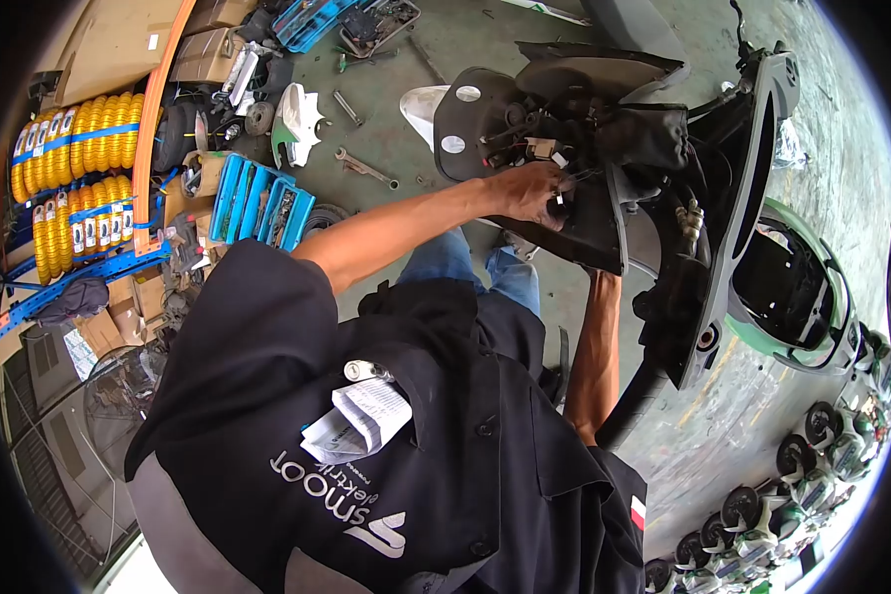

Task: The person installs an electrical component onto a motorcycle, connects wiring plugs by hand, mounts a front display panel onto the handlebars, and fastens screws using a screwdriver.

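My left hand (533, 194) is inside the opened front of a scooter, its fingers closed beside dark wiring and a small white connector (560, 159); what they hold is too small to make out. A black curved panel (480, 124) with two white round spots stands out just beyond that hand. My right forearm (604, 337) reaches up under the lower edge of a dark panel (589, 238), which hides the hand. Dark cables and a black cover (643, 137) fill the scooter's open front.
Blue toolboxes (257, 203) stand at the left near a rack (148, 148) with yellow coils. A wrench (366, 168), another tool (347, 107) and a green-white panel (294, 124) lie on the floor. Several scooters (742, 507) are parked at the lower right.
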Demonstrator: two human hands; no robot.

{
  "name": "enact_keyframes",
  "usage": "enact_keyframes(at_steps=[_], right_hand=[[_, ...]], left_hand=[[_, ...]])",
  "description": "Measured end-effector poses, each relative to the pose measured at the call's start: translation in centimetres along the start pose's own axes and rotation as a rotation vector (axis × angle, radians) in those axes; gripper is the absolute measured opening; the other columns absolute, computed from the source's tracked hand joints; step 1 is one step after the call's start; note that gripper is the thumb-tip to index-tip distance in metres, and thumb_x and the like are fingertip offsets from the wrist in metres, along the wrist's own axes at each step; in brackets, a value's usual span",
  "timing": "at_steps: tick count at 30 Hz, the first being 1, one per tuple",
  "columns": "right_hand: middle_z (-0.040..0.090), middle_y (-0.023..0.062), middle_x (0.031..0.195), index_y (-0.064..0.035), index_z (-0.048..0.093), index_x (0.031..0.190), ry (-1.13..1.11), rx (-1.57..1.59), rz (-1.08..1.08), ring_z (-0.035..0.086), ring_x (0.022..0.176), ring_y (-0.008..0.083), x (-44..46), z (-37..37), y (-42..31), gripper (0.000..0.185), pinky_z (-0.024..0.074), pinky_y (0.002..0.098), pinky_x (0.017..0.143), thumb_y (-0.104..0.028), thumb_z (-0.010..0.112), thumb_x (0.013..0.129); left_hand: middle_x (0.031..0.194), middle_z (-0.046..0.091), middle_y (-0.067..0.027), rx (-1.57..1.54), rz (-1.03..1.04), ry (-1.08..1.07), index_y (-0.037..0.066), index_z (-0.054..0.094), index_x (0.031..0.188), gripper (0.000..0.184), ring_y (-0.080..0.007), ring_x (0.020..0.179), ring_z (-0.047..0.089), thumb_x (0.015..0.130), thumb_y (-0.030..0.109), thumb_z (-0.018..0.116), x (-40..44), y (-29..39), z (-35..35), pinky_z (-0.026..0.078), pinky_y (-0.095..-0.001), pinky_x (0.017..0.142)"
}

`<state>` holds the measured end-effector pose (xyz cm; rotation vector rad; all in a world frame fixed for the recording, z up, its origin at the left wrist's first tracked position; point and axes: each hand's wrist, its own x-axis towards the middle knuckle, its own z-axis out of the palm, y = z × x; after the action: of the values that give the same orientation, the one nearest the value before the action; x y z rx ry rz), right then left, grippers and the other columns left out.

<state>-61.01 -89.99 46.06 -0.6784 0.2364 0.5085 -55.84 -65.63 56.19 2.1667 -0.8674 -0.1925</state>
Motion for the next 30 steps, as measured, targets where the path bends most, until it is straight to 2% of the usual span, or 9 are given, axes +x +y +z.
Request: enact_keyframes(at_steps=[8, 13, 14, 16, 18, 19, 23, 26, 30], right_hand=[[0.06, 0.0097, 0.13, -0.0021, 0.049, 0.139, 0.015, -0.08, 0.048, 0.06, 0.118, 0.0221, -1.2, -0.4, -0.9, 0.044, 0.0488, 0.0374, 0.101, -0.02, 0.056, 0.099], [0.064, 0.0087, 0.121, -0.0017, 0.06, 0.126, 0.372, -0.779, -0.209, 0.064, 0.111, 0.0226, -5.2, -3.7, -2.0, 0.031, 0.053, 0.0342, 0.09, -0.01, 0.058, 0.096], [0.067, 0.0088, 0.115, -0.0014, 0.063, 0.121, 0.604, -0.347, -0.011, 0.066, 0.108, 0.0244, -6.4, -4.7, -1.9, 0.029, 0.0535, 0.0341, 0.087, -0.01, 0.061, 0.094], [0.071, 0.0115, 0.104, -0.0021, 0.065, 0.119, 0.68, -0.738, 0.253, 0.07, 0.095, 0.0273, -8.4, -6.4, -0.9, 0.032, 0.0542, 0.0353, 0.08, -0.018, 0.068, 0.091], [0.071, 0.0093, 0.082, -0.0033, 0.069, 0.113, 0.433, -1.5, 0.114, 0.07, 0.073, 0.0206, -10.4, -7.7, 1.3, 0.026, 0.0545, 0.0343, 0.067, -0.02, 0.065, 0.093], [0.072, 0.0112, 0.085, -0.0034, 0.07, 0.111, 0.31, -1.572, 0.307, 0.069, 0.077, 0.0184, -10.8, -2.3, -0.2, 0.026, 0.0524, 0.0324, 0.067, -0.022, 0.066, 0.092], [0.075, 0.0116, 0.089, -0.0007, 0.072, 0.106, -0.082, -1.213, 0.614, 0.068, 0.079, 0.0154, -10.0, 10.2, -1.7, 0.028, 0.0535, 0.0316, 0.072, -0.025, 0.069, 0.093], [0.073, 0.0074, 0.097, 0.0006, 0.068, 0.11, 0.118, -1.141, 0.163, 0.066, 0.082, 0.0123, -6.8, 18.5, 0.1, 0.025, 0.0509, 0.0262, 0.07, -0.019, 0.069, 0.094], [0.063, 0.014, 0.116, -0.005, 0.061, 0.126, 0.306, -1.765, -0.329, 0.061, 0.106, 0.0325, -1.1, 21.7, 4.2, 0.041, 0.0511, 0.0433, 0.09, -0.006, 0.067, 0.086]], left_hand=[[0.09, 0.068, -0.0105, 0.131, 0.098, 0.229, 0.006, 0.069, 0.106, 0.034, -0.0303, 0.089, 0.066, 0.082, 0.028, 0.078, -3.1, 0.7, 0.0, 0.054, -0.0398, 0.079], [0.099, 0.071, -0.0096, -0.316, -0.436, 0.281, 0.004, 0.069, 0.11, 0.031, -0.0206, 0.083, 0.067, 0.085, 0.019, 0.077, -7.9, 0.7, -0.4, 0.054, -0.0352, 0.076], [0.1, 0.072, -0.0086, -0.572, -0.588, 0.295, 0.004, 0.069, 0.112, 0.029, -0.0148, 0.084, 0.066, 0.085, 0.013, 0.076, -8.8, 0.2, -0.4, 0.054, -0.0324, 0.076], [0.099, 0.072, -0.005, -0.526, -0.644, 0.248, 0.004, 0.069, 0.114, 0.03, -0.0083, 0.087, 0.063, 0.085, 0.005, 0.075, -10.1, -0.1, -1.0, 0.054, -0.0278, 0.077], [0.1, 0.072, -0.0044, -0.725, -0.735, 0.292, 0.005, 0.069, 0.116, 0.03, -0.0095, 0.087, 0.063, 0.086, 0.004, 0.074, -10.9, -1.2, -0.3, 0.054, -0.0263, 0.08], [0.1, 0.072, -0.0044, -0.731, -0.73, 0.286, 0.005, 0.069, 0.116, 0.03, -0.0095, 0.087, 0.063, 0.086, 0.004, 0.074, -10.7, -1.5, -0.5, 0.054, -0.0263, 0.08], [0.102, 0.072, -0.0048, -0.76, -0.652, 0.205, 0.005, 0.069, 0.115, 0.029, -0.0103, 0.089, 0.064, 0.087, 0.006, 0.074, -10.1, -3.7, -0.8, 0.054, -0.0274, 0.083], [0.105, 0.071, -0.0084, -0.612, -0.593, 0.148, 0.004, 0.068, 0.117, 0.033, -0.0152, 0.096, 0.065, 0.086, 0.013, 0.076, -9.3, -5.8, -2.3, 0.053, -0.0312, 0.087], [0.119, 0.062, -0.0152, -0.067, -0.443, 0.386, 0.003, 0.063, 0.125, 0.049, -0.0311, 0.115, 0.059, 0.081, 0.022, 0.078, -7.8, -9.2, -2.2, 0.048, -0.0399, 0.098]])
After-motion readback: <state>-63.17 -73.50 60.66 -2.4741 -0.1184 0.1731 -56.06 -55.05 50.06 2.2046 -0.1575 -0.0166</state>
